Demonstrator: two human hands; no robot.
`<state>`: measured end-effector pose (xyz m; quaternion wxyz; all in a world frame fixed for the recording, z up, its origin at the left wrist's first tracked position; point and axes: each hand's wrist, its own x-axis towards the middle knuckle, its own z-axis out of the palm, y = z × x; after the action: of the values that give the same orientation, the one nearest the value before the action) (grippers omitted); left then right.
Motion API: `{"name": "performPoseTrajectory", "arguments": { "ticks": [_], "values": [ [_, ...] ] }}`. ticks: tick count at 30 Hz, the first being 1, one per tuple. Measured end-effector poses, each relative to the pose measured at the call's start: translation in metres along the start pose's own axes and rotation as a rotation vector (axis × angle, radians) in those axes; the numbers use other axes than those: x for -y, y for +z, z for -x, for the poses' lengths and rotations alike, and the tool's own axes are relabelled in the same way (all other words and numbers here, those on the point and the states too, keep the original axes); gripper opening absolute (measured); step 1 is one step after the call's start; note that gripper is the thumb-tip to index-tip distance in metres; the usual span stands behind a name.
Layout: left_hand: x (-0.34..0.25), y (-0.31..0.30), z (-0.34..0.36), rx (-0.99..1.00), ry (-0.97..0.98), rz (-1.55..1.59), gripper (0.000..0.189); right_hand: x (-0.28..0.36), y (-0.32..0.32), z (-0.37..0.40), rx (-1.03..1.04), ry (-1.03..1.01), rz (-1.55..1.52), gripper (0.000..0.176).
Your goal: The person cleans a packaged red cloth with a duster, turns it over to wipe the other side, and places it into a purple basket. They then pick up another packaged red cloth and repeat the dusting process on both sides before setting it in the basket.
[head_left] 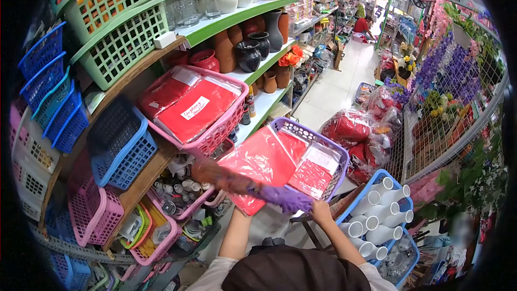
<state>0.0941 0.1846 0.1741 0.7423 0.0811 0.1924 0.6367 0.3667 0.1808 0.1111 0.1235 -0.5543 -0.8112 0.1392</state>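
Note:
A purple and brown feather duster [285, 196] stretches leftward from my right hand [321, 213], which is closed at its purple end. The duster's brown far end is smeared by motion. Beneath it lies a flat red packet in clear plastic [258, 156], partly over a purple basket [340, 175]. A smaller red packet [312, 175] rests in that basket. My left hand is hidden behind the large packet's lower corner; only the wrist and forearm [237, 231] show there. To the left, a pink basket [207, 143] holds more red packets, one with a handwritten label [195, 108].
Shelves [237, 20] with bowls and vases stand ahead left. Plastic baskets [121, 145] fill the left side. Bagged red goods [350, 129], a blue basket of white vases [377, 218] and a wire rack [458, 108] are right. A person in red [362, 25] is far down the aisle.

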Motion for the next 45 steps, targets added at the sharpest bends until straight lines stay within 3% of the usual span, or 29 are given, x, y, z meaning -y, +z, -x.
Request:
{"name": "performPoseTrajectory", "arguments": {
  "ticks": [2,4,5,7,14,18,21,23,24,26,27,29,30,31,33,35,38,39,41,45],
  "values": [
    [0.0,0.001,-0.015,-0.007,-0.012,-0.002,0.046,-0.011,0.019,-0.012,-0.004,0.057,-0.013,0.028],
    [-0.001,0.001,-0.022,-0.017,-0.024,-0.003,0.046,-0.03,0.047,-0.03,-0.277,0.098,-0.265,0.023],
    [-0.001,0.006,-0.03,-0.021,-0.029,-0.003,0.047,-0.034,0.053,-0.038,-0.275,0.103,-0.265,0.023],
    [0.001,-0.011,-0.018,-0.029,-0.039,-0.003,0.047,-0.039,0.058,-0.058,-0.169,0.459,-0.366,0.023],
    [0.013,-0.022,-0.012,-0.063,-0.064,0.0,0.047,-0.062,0.089,-0.091,-0.116,0.767,-0.328,0.037],
    [0.013,-0.021,-0.011,-0.067,-0.077,0.002,0.047,-0.063,0.088,-0.09,-0.123,0.77,-0.367,0.036],
    [0.014,-0.014,-0.013,-0.063,-0.076,-0.001,0.048,-0.065,0.083,-0.09,-0.062,0.741,-0.443,0.048],
    [0.014,-0.005,-0.023,-0.061,-0.075,-0.003,0.048,-0.065,0.081,-0.087,-0.129,0.54,-0.315,0.054],
    [0.012,0.0,-0.028,-0.061,-0.076,-0.004,0.048,-0.055,0.07,-0.084,-0.13,0.541,-0.315,0.054],
    [0.013,-0.006,-0.018,-0.062,-0.082,-0.006,0.048,-0.018,0.034,-0.08,-0.404,0.434,-0.007,0.054],
    [0.015,-0.012,-0.006,-0.062,-0.086,-0.006,0.048,-0.012,0.03,-0.081,-0.404,0.437,-0.006,0.054],
    [0.019,-0.011,-0.004,-0.06,-0.089,-0.008,0.048,0.001,0.022,-0.083,-0.591,0.286,-0.582,0.048],
    [0.021,-0.007,-0.011,-0.058,-0.092,-0.01,0.048,0.008,0.018,-0.083,-0.507,0.235,-0.924,0.048],
    [0.023,0.006,-0.022,-0.056,-0.095,-0.011,0.048,0.015,0.018,-0.081,-0.51,0.236,-0.922,0.048],
    [0.027,0.011,-0.024,-0.051,-0.098,-0.014,0.048,0.03,0.017,-0.077,-0.283,0.251,-1.818,0.056],
    [0.034,-0.001,-0.006,-0.049,-0.096,-0.014,0.049,0.048,0.014,-0.073,-0.309,0.259,-1.792,0.06],
    [0.042,0.001,-0.003,-0.046,-0.096,-0.016,0.049,0.071,0.01,-0.072,-0.371,0.346,-2.209,0.054],
    [0.045,0.0,0.0,-0.043,-0.097,-0.018,0.049,0.071,0.009,-0.071,-0.372,0.342,-2.209,0.054],
    [0.044,0.004,-0.001,-0.041,-0.092,-0.022,0.049,0.068,0.004,-0.07,-0.185,0.34,-2.282,0.052],
    [0.05,0.015,-0.006,-0.044,-0.092,-0.021,0.049,0.08,-0.054,-0.061,-0.161,0.388,-2.378,0.048]
  ]
}}
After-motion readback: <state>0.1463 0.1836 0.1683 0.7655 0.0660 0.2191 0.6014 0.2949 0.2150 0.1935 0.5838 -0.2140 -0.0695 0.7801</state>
